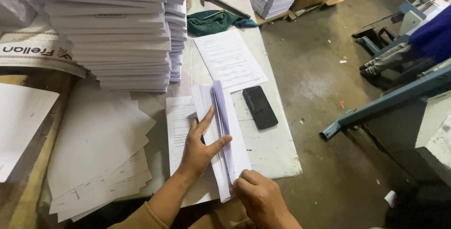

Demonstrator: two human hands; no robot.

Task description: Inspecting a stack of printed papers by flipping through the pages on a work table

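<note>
A thick bundle of white printed sheets (224, 130) lies lengthwise on the table in front of me, its pages fanned up along the right side. My left hand (199, 144) rests flat on the bundle's left part, fingers spread, thumb pressed against the raised pages. My right hand (258, 196) grips the bundle's near end, fingers curled over the page edges. Under the bundle lies another printed sheet (177, 125).
A black phone (259, 107) lies face up right of the bundle. A loose printed sheet (229, 59) is beyond it. Tall paper stacks (112, 31) rise at the left, scattered sheets (94, 153) nearer. A green cloth (213, 22), a hammer (221, 2) and a blue metal frame (390, 99) stand farther off.
</note>
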